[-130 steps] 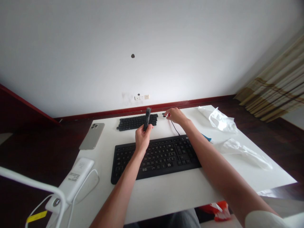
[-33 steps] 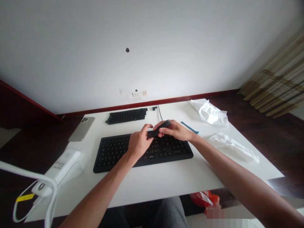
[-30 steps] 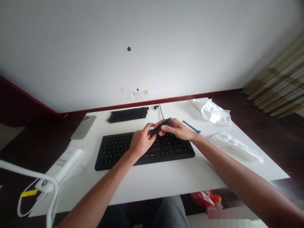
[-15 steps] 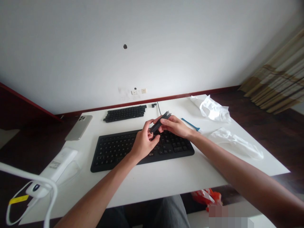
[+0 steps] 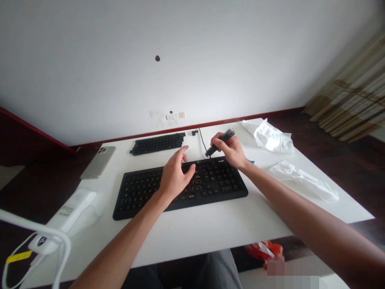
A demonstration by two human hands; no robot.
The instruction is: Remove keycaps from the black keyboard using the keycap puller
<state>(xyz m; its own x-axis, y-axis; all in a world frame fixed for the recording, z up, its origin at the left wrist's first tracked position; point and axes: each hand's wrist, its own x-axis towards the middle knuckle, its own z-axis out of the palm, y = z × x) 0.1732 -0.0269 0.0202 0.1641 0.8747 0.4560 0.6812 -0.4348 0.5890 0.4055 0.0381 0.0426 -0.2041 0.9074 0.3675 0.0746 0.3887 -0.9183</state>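
A black keyboard body (image 5: 138, 196) lies on the white table, its key positions mostly bare of caps on the left part. Above its middle is my left hand (image 5: 176, 172), fingers spread and thumb apart, with nothing in it. My right hand (image 5: 233, 152) grips a dark, thick pen-shaped tool (image 5: 217, 147) over the keyboard's back edge. The tool slants, its lower tip close to the keyboard's cable (image 5: 203, 141) and its grey upper end pointing up and right. A blue stick (image 5: 252, 162) is mostly hidden behind my right wrist.
Behind the keyboard lie rows of black keycaps (image 5: 158, 143) and a few loose ones (image 5: 194, 132). At left are a phone (image 5: 99, 162), a white power strip (image 5: 73, 208) and a white curved tube (image 5: 33, 221). Crumpled white plastic bags (image 5: 267, 138) lie at right.
My left hand has let go of the tool, opened and moved slightly left. My right hand has carried the tool right and tilted its tip down.
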